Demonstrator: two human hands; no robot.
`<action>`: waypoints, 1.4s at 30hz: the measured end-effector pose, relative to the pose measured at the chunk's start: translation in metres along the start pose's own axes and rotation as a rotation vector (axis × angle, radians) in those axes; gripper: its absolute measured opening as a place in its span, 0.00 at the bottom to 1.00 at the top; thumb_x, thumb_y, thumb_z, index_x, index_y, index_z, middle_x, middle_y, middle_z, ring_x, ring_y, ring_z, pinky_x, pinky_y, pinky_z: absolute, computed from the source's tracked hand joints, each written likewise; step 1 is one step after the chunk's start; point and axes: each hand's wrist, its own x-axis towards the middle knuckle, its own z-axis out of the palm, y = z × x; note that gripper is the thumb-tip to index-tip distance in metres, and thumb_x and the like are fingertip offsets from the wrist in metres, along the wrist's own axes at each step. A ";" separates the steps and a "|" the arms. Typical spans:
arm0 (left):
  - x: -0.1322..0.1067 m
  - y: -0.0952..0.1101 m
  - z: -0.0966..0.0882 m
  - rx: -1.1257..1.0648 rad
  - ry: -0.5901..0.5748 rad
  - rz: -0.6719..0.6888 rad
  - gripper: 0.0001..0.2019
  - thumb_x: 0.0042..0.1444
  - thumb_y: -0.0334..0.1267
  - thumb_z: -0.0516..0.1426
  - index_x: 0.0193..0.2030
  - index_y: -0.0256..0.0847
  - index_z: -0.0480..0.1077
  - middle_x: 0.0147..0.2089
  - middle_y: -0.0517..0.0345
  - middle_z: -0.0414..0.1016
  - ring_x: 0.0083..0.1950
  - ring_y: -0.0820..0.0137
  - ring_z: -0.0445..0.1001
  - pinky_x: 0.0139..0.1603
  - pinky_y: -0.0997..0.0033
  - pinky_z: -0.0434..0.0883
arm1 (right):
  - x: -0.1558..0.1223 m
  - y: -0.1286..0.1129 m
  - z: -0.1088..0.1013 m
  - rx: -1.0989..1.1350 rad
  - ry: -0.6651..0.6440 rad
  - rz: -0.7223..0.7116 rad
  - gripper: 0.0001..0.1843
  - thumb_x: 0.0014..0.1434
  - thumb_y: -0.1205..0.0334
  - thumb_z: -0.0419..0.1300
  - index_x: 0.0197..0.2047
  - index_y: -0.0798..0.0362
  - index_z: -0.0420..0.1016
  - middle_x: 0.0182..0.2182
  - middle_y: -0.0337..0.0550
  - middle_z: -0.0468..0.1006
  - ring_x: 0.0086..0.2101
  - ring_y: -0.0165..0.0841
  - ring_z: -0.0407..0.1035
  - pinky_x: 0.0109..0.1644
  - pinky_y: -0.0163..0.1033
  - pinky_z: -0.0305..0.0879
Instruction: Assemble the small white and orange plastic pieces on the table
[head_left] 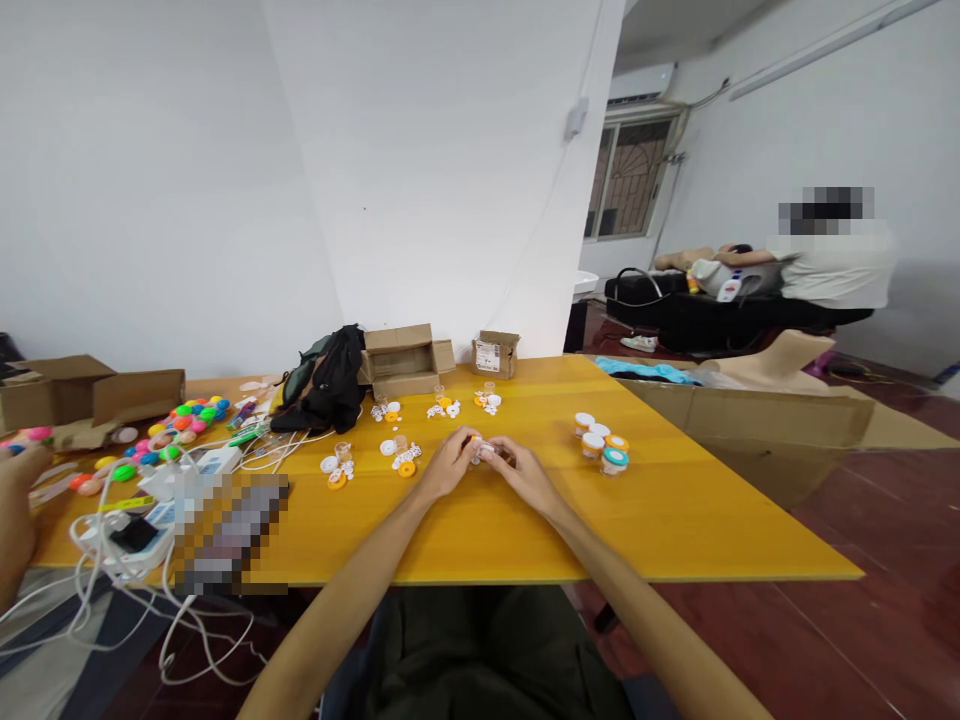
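Note:
My left hand (453, 460) and my right hand (523, 472) meet over the middle of the wooden table. The left fingers are closed on a small orange cap-like part (476, 440). My right fingers pinch a small white piece (487, 453) against it; its exact shape is too small to tell. Left of my hands, small clear jars (343, 452) stand with white discs (388, 447), orange rings (406, 468) and little white pieces with dark marks. To the right, several closed jars have white or orange lids, and one has a teal lid (615, 458).
At the back stand an open cardboard box (403, 362), a smaller box (495, 354) and a black bag (330, 378). Coloured balls (184, 422), power strips (196, 478), white cables and a phone-like device lie left. Another person's arm (16, 520) reaches in there.

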 end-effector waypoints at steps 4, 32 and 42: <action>0.000 0.002 -0.001 -0.007 0.037 -0.035 0.20 0.63 0.55 0.48 0.41 0.41 0.69 0.38 0.57 0.74 0.39 0.68 0.70 0.45 0.69 0.68 | 0.000 -0.004 -0.001 -0.020 0.057 -0.004 0.18 0.52 0.43 0.60 0.38 0.48 0.70 0.31 0.39 0.76 0.31 0.35 0.68 0.36 0.39 0.65; 0.000 -0.002 0.000 0.009 0.156 -0.062 0.17 0.63 0.54 0.49 0.43 0.42 0.67 0.36 0.59 0.69 0.37 0.69 0.67 0.43 0.69 0.66 | 0.006 0.048 -0.016 -0.609 0.389 0.111 0.01 0.54 0.61 0.61 0.32 0.46 0.72 0.32 0.52 0.78 0.36 0.47 0.72 0.40 0.47 0.61; 0.000 -0.005 0.000 0.020 0.150 -0.037 0.15 0.63 0.50 0.51 0.46 0.41 0.68 0.39 0.58 0.71 0.37 0.69 0.68 0.43 0.69 0.67 | 0.020 0.025 -0.018 -0.859 0.228 0.337 0.11 0.60 0.61 0.59 0.46 0.52 0.76 0.43 0.54 0.81 0.46 0.45 0.74 0.45 0.42 0.63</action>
